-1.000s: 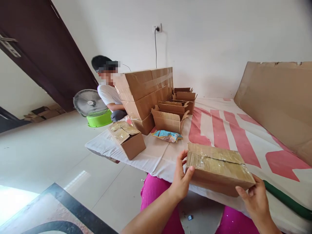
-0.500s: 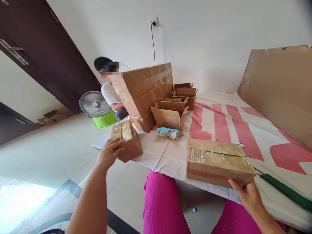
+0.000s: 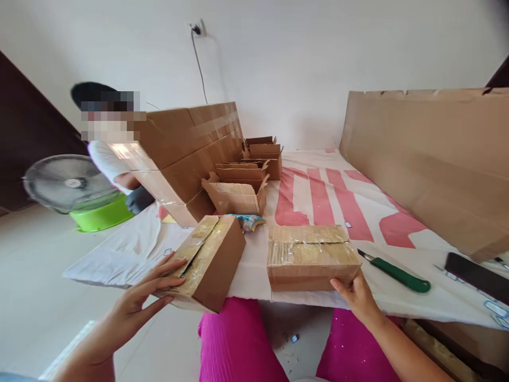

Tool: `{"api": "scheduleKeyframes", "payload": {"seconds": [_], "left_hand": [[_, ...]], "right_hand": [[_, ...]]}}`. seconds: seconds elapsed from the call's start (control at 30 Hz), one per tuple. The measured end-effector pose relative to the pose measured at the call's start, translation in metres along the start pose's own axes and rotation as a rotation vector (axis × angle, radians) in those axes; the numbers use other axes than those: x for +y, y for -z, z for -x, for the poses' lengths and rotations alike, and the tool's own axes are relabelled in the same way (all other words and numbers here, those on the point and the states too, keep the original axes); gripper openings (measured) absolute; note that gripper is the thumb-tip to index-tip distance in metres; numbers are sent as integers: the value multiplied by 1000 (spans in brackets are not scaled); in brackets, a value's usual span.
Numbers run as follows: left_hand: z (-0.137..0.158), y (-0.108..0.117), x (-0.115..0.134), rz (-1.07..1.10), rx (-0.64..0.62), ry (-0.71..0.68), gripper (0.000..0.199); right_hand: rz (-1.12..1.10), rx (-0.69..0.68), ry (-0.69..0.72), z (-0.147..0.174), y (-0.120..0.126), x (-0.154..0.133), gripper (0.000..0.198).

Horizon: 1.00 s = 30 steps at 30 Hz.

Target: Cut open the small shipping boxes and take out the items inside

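A taped cardboard box (image 3: pixel 217 262) sits tilted at the near edge of the cloth-covered surface. My left hand (image 3: pixel 147 289) grips its left end, fingers over the top and thumb at the side. To the right a second taped cardboard box (image 3: pixel 314 260) lies lengthwise near the same edge. Its right front corner is held by my right hand (image 3: pixel 356 294), with the thumb on the front face and the other fingers partly hidden behind. A green utility knife (image 3: pixel 401 275) with its blade out lies just right of that box. A blue snack-like packet (image 3: pixel 250 222) shows behind the left box.
Stacked sealed cartons (image 3: pixel 178 143) and open boxes (image 3: pixel 238 196) stand at the back left. A person (image 3: pixel 109 159) sits behind the stack, beside a fan (image 3: pixel 73 183) on a green basin (image 3: pixel 103 212). A large cardboard panel (image 3: pixel 425 164) and a black object (image 3: pixel 477 276) are at right.
My view has swung to the right. The left box has moved closer to the right box and turned, with my left hand on its end. My right hand keeps its hold on the right box.
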<state>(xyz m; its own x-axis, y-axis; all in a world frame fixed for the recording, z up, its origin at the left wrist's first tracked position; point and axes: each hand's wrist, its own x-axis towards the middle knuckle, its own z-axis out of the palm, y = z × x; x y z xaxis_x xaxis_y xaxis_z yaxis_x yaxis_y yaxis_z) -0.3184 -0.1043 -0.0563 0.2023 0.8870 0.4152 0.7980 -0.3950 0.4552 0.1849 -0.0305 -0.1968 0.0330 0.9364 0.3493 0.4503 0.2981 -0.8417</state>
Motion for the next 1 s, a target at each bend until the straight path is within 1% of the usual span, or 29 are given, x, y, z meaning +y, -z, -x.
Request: {"api": "scheduleKeyframes", "payload": {"seconds": [0.07,0.1,0.13,0.2,0.23,0.27,0.3,0.33,0.37,0.4,0.43,0.47,0.5,0.57,0.63,0.67,0.7,0.77,0.87,0.93,1.0], "left_hand": [[-13,-6,12,-20,11,21,28],[-18,-8,21,-33,63,41,30],[-23,-11,33,-43,156,58,32],[-29,-22,62,-62,456,86,29],[-32,-31,77,-30,606,60,25],[-35,-42,91,37,699,-31,21],[-39,-56,104,109,662,-130,22],[-42,-72,114,150,559,-201,27],[-46,-89,123,135,473,-259,33],[-49,-106,129,80,400,-297,38],[-52,-123,133,12,349,-304,42],[-55,-139,136,-32,303,-308,44],[-56,-152,137,-50,281,-302,45],[-58,-173,136,-56,299,-282,44],[-57,-184,135,-43,346,-272,42],[-56,-187,135,-38,364,-274,41],[-55,-189,135,-32,381,-277,40],[-53,-190,135,-22,413,-281,39],[-52,-193,135,-14,436,-289,40],[-53,-195,133,-13,433,-292,41],[-53,-197,132,-12,428,-295,41]], "right_hand": [[26,-50,69,-2,18,-1,58],[57,-54,110,-4,30,0,57],[104,-41,144,-6,43,2,54],[257,18,180,-13,72,12,46],[359,45,176,-17,85,19,43],[469,60,158,-20,96,28,41],[579,60,129,-23,105,37,41],[672,40,98,-26,113,47,42],[741,7,71,-28,118,55,41],[781,-33,53,-31,122,63,40],[796,-65,45,-34,125,67,39],[794,-77,50,-38,127,69,38],[782,-60,62,-43,129,66,38],[742,34,104,-57,133,47,40],[680,105,163,-73,135,10,43],[643,94,197,-81,134,-13,43],[604,35,217,-89,130,-39,43],[527,-156,290,-103,116,-92,43],[601,-464,511,-118,80,-160,40],[659,-637,632,-126,51,-189,40],[749,-729,698,-130,27,-205,40]]}}
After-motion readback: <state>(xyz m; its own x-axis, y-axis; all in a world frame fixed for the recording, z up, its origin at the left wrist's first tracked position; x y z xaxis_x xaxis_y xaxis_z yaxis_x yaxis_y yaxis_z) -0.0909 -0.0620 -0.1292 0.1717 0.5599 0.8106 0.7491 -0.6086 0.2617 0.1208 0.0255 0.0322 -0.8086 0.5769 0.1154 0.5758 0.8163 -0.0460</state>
